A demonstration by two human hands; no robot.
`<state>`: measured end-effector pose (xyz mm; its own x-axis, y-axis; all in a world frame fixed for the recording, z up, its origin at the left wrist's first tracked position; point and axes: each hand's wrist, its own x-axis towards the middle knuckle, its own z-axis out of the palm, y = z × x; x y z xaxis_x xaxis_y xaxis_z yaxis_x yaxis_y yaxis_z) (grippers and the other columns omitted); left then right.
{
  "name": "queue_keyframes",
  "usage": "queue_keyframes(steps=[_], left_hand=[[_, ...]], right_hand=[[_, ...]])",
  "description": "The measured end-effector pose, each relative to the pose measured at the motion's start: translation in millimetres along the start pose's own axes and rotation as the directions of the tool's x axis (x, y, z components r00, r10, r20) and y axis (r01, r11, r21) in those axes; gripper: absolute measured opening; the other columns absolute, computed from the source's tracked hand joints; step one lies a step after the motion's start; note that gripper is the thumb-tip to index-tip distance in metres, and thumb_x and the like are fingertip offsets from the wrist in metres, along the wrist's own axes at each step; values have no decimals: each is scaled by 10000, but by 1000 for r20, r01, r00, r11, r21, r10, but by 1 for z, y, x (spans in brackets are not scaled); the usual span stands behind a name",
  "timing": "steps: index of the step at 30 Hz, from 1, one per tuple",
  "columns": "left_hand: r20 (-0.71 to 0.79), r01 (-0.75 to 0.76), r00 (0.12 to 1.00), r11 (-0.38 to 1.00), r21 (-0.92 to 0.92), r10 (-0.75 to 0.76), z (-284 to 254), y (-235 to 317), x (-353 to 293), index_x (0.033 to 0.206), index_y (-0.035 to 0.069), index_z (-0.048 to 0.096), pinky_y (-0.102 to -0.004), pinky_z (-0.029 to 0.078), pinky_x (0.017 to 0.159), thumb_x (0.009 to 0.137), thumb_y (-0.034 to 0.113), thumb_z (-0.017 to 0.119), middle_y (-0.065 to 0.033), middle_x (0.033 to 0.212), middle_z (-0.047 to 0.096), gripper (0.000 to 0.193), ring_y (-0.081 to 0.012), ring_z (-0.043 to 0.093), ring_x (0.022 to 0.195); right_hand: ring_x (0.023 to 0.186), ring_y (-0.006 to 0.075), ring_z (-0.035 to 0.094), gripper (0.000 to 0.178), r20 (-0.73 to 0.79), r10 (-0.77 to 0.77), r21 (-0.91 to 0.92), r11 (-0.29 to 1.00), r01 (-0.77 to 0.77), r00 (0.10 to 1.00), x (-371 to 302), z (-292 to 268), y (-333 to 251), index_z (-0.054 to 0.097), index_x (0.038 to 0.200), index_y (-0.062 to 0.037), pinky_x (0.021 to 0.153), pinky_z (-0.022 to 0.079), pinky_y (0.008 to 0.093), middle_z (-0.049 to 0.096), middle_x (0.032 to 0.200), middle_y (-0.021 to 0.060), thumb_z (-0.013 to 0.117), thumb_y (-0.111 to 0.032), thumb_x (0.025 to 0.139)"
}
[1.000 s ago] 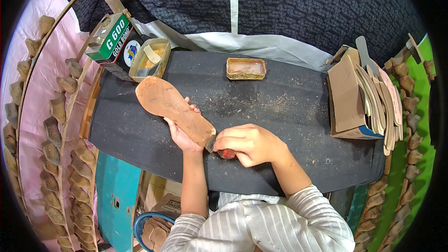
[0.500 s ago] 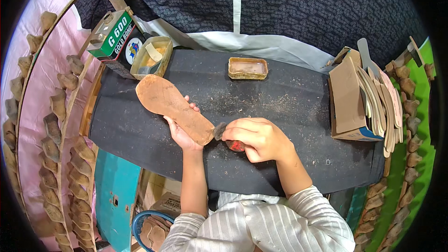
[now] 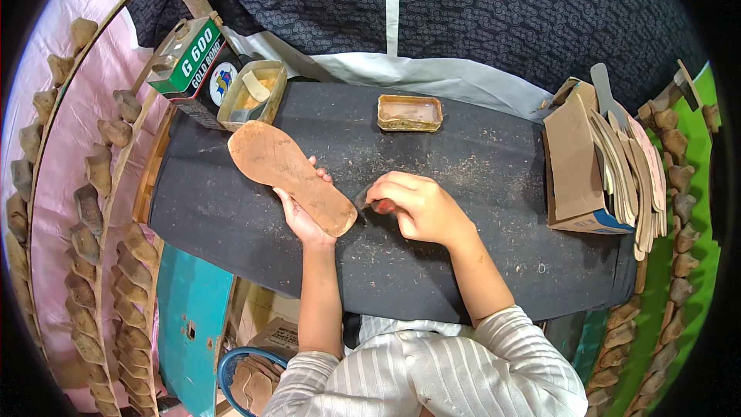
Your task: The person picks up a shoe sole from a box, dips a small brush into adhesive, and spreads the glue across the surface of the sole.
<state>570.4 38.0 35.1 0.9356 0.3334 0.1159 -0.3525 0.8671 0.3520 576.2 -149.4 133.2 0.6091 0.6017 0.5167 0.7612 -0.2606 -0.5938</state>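
A brown shoe sole (image 3: 289,174) slants above the dark cloth, its wide end up and to the left. My left hand (image 3: 307,220) grips it from below near the narrower end, thumb on one edge and fingertips curled over the other. In my right hand (image 3: 413,205) is a trimming knife (image 3: 361,199) with a dark blade and a red-marked handle, the fingers wrapped around it. The blade is right beside the sole's narrow end; whether it touches, I cannot tell. My palm and fingers hide most of the handle.
Small shavings lie over the dark-covered table (image 3: 478,262). At the back stand a shallow tray (image 3: 410,125), a green-and-black can (image 3: 185,69) and an open tub (image 3: 272,104) holding a spreader. A cardboard box (image 3: 575,170) of sole pieces is on the right. Racks of shoe lasts (image 3: 89,208) flank both sides.
My right hand has moved slightly up, and the knife's blade has shifted up along the sole's narrow end. The sole has moved very slightly to the right in my left hand.
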Motion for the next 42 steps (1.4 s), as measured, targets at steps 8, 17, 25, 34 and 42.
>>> queue_keyframes(steps=[8,17,25,34,42], left_hand=[[3,28,1000,1000,-13,-28,-2,-1,1,1318,-2,380,-346,465,862,966,525,280,-147,1206,494,641,-239,526,939],[-70,7,998,998,-56,-10,2,1,2,1333,11,370,-339,494,835,961,529,290,-165,1239,486,642,-244,556,929],[-53,33,998,963,266,-19,11,-7,-8,1372,109,334,-401,530,723,958,537,285,-157,1240,507,597,-253,583,863],[40,36,998,969,246,-47,15,-8,-7,1382,129,308,-387,540,742,978,444,241,-206,1264,498,517,-270,612,900],[23,37,999,962,269,-45,16,-5,-8,1397,63,310,-343,503,868,982,473,236,-187,1306,474,588,-248,581,1013]], right_hand=[[826,294,635,435,-4,-96,214,972,95,995,-2,-9,-16,640,887,-33,729,530,341,638,889,121,464,122,520],[824,214,653,472,-223,166,146,980,-135,961,-3,-28,10,638,912,7,713,570,310,628,949,124,351,150,566],[900,214,646,426,-568,230,-51,948,-313,790,-17,-24,91,641,995,-18,792,527,292,631,982,122,442,202,690],[924,241,635,312,-559,236,-100,932,-347,795,-27,-11,126,613,1064,-45,799,513,302,596,1080,133,543,105,800],[935,314,612,262,-561,251,-63,937,-344,789,-26,-7,127,603,1065,-60,807,488,349,594,1062,149,623,-15,808]])
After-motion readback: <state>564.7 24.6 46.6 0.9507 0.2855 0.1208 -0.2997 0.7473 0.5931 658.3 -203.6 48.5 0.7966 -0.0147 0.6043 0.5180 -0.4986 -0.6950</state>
